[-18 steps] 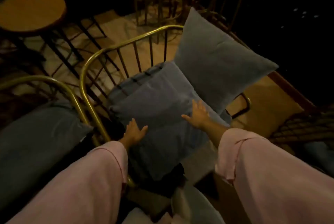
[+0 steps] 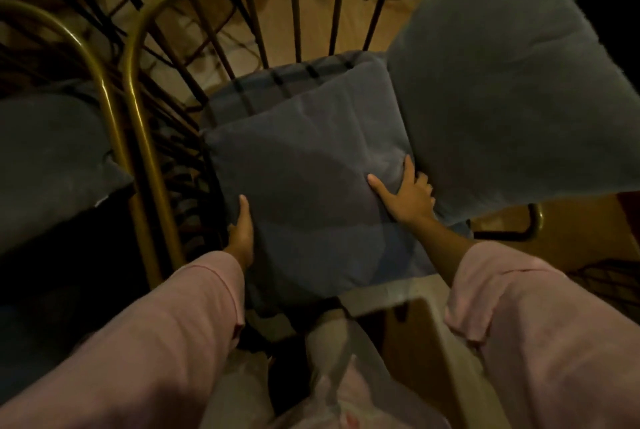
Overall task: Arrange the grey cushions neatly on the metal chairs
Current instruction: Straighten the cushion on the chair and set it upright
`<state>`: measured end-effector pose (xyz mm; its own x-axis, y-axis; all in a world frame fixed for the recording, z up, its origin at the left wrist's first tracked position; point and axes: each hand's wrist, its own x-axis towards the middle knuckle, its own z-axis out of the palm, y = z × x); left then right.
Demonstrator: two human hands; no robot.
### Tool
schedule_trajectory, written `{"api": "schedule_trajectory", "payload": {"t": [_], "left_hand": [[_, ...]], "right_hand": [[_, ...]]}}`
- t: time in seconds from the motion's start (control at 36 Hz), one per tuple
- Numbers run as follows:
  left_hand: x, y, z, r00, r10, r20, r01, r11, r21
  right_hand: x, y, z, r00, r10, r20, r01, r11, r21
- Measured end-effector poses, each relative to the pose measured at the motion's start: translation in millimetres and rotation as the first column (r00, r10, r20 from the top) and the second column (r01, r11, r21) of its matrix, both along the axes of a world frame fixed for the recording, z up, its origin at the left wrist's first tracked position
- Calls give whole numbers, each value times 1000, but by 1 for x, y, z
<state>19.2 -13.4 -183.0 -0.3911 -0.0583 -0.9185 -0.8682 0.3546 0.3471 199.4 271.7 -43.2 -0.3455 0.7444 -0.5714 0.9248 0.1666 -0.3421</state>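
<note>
Grey fabric fills the middle of the view: a square grey cushion (image 2: 304, 193) lies flat on the seat of a metal chair (image 2: 138, 89) with a curved brass-coloured top rail and thin dark upright bars. Under its far edge a second grey pad, the seat pad (image 2: 277, 82), shows as a strip against the bars.

The left hand (image 2: 242, 234) lies along the cushion's left edge, thumb on top and the other fingers hidden beneath or behind the edge, so its grip looks closed on that side of the cushion. The right hand (image 2: 408, 196) lies spread on the cushion's right part, fingers splayed and pressed into the fabric; its grip is open, palm down, not closed around anything. Both arms wear pink sleeves (image 2: 166, 342).

A larger grey cushion (image 2: 512, 89) stands tilted at the chair's right side, its lower left edge touching the flat cushion just beside the right hand. To the left, a neighbouring chair (image 2: 86, 48) with a similar brass rail holds a dark grey cushion (image 2: 48, 165) on its seat. Beyond the bars the floor (image 2: 277, 13) looks pale brown. The light is dim.
</note>
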Motion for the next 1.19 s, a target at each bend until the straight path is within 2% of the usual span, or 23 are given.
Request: {"api": "schedule_trajectory", "payload": {"t": [0.14, 0.17, 0.25, 0.31, 0.42, 0.61, 0.72, 0.86, 0.97, 1.11, 1.19], "left_hand": [[-8, 22, 41, 997, 75, -2, -72, 962, 265], [-10, 22, 46, 995, 96, 3, -94, 955, 280], [-4, 36, 105, 981, 193, -2, -189, 964, 184], [2, 44, 141, 967, 241, -86, -230, 966, 120], [-7, 45, 186, 921, 340, -192, -315, 937, 150], [-66, 24, 261, 904, 300, -304, -203, 928, 311], [-96, 11, 308, 837, 316, -447, -137, 912, 387], [-132, -39, 368, 766, 272, -583, -10, 912, 411], [-164, -101, 401, 697, 213, -685, 37, 943, 331], [-202, -200, 416, 611, 137, -780, 1, 985, 174], [-217, -255, 418, 569, 154, -808, -57, 987, 149]], "right_hand": [[-11, 6, 3, 996, -90, -18, 90, 995, -39], [-12, 7, 6, 994, -105, -31, 103, 994, -45], [-11, 7, 16, 985, -142, -94, 137, 989, -52], [-12, 2, 26, 976, -166, -141, 158, 985, -69], [-22, -15, 59, 953, -186, -240, 170, 982, -87], [-43, -41, 115, 867, -282, -411, 261, 959, -107], [-66, -65, 155, 796, -306, -523, 317, 946, -72], [-117, -109, 207, 717, -254, -649, 301, 953, -39], [-167, -161, 234, 681, -178, -710, 248, 969, -5], [-232, -240, 242, 611, -39, -791, 108, 994, 34], [-268, -287, 238, 589, 24, -808, -3, 1000, 28]]}}
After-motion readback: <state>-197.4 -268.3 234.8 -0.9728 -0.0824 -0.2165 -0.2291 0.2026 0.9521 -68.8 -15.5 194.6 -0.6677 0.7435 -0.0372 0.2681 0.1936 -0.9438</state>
